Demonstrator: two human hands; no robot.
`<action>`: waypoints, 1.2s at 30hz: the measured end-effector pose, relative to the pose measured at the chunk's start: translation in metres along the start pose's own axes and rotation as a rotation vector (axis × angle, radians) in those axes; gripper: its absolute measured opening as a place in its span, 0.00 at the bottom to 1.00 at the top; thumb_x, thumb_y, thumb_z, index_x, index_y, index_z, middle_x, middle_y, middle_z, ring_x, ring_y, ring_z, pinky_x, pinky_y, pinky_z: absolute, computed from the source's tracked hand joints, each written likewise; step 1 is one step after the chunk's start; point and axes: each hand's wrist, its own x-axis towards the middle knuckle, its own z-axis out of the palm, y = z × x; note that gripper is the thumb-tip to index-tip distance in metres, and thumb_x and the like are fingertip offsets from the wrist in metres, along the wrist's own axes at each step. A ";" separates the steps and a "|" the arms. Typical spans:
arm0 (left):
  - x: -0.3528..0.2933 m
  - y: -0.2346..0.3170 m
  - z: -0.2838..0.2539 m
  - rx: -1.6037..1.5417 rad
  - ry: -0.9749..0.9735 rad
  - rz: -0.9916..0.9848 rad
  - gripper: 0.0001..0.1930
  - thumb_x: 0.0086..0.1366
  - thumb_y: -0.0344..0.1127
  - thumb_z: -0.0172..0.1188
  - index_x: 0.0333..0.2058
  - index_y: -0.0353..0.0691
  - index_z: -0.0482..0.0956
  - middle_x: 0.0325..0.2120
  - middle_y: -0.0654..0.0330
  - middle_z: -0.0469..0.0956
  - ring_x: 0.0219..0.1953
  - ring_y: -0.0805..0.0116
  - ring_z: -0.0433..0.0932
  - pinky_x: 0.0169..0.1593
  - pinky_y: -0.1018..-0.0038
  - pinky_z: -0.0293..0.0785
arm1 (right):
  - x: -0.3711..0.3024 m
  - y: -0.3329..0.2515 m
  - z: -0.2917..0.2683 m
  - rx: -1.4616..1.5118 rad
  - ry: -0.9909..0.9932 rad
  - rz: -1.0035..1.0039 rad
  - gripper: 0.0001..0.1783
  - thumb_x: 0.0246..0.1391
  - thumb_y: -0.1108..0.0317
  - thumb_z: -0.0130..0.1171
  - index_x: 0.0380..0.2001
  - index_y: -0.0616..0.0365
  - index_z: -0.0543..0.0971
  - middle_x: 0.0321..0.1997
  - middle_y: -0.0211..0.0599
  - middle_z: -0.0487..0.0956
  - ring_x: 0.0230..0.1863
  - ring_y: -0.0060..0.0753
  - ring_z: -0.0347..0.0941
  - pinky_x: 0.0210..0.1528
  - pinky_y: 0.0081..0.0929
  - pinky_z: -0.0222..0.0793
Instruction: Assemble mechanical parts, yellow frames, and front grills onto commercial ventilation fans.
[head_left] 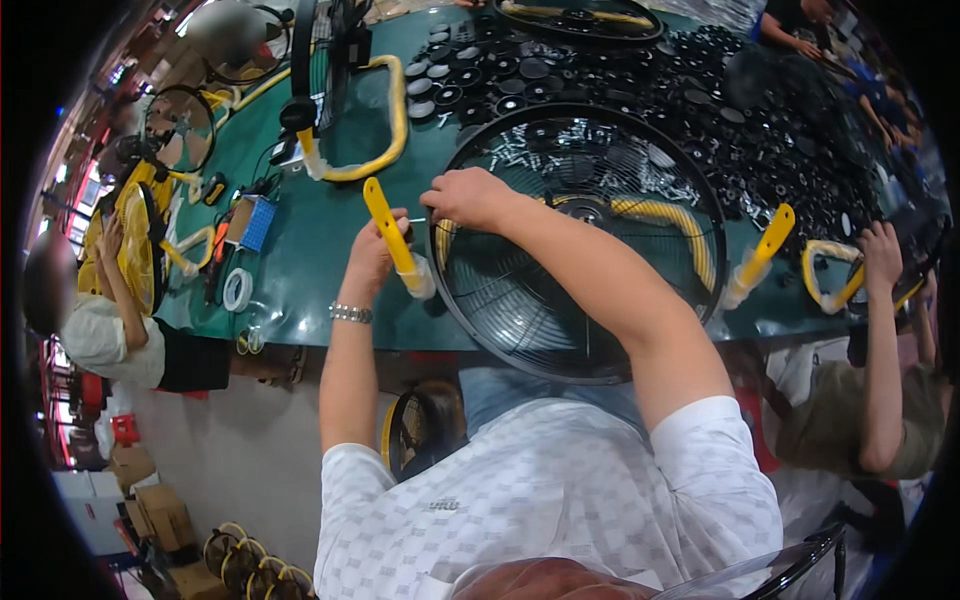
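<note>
- Big round black fan with a wire grille (587, 212) lies flat on the dark green tabletop (315, 265), right in front of the person, its near rim around the table's edge.
- Bent yellow tube (685, 225) shows through the grille. Two flat yellow arms with rounded ends stick up outside the rim, one on the left (385, 222), one on the right (770, 245), clear plastic wrapped around their lower ends.
- Left hand (369, 258), silver metal watch (351, 313) on the wrist, is just behind the left yellow arm. Fingers are curled but partly hidden, so can't tell if it's gripping anything.
- Right hand (472, 197) reaches across to the fan's left rim, fingers bent in close together there. What's between the fingertips, if anything, I can't make out.
- Past the fan there's a messy spread of small black plastic parts (720, 85).
- Over to the left: small blue-sided box (258, 224) and white ring-shaped roll (237, 289).
</note>
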 end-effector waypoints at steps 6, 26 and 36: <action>0.000 0.009 0.009 -0.203 0.037 -0.018 0.15 0.69 0.35 0.62 0.47 0.30 0.76 0.37 0.60 0.77 0.36 0.69 0.80 0.43 0.75 0.81 | -0.006 -0.005 -0.002 0.044 0.022 0.065 0.14 0.55 0.54 0.63 0.38 0.51 0.79 0.37 0.37 0.78 0.44 0.43 0.79 0.43 0.39 0.76; 0.010 -0.006 0.016 -0.192 -0.177 -0.054 0.17 0.72 0.44 0.58 0.50 0.37 0.77 0.30 0.68 0.77 0.30 0.78 0.75 0.32 0.80 0.70 | -0.011 -0.007 -0.021 0.080 -0.063 0.117 0.22 0.55 0.55 0.63 0.52 0.49 0.77 0.46 0.36 0.80 0.50 0.42 0.79 0.47 0.39 0.77; -0.076 0.064 0.018 -0.083 0.509 0.614 0.12 0.73 0.38 0.55 0.43 0.34 0.78 0.36 0.58 0.81 0.36 0.72 0.77 0.43 0.72 0.75 | -0.190 0.019 -0.174 -0.126 -0.229 0.526 0.08 0.56 0.63 0.59 0.33 0.54 0.82 0.36 0.39 0.81 0.41 0.49 0.78 0.42 0.44 0.75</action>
